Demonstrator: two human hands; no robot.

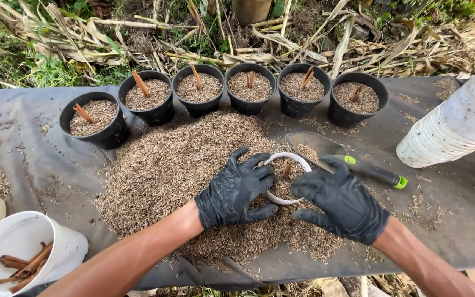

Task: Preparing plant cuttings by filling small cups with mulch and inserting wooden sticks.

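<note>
Both my hands wear black gloves. My left hand (235, 190) and my right hand (341, 201) cup a small white pot (298, 160) from either side. The pot sits in a heap of brown husks (177, 165) on a grey sheet (457, 220). It is filled with husks and a short brown stick stands in it. A trowel (343, 157) with a black and green handle lies just behind my right hand.
Several black pots (95, 118) filled with husks, each with a stick, line the back of the sheet. A stack of white pots (457, 126) lies at right. A white bucket (23, 242) with brown sticks stands at lower left. Dry stalks lie beyond.
</note>
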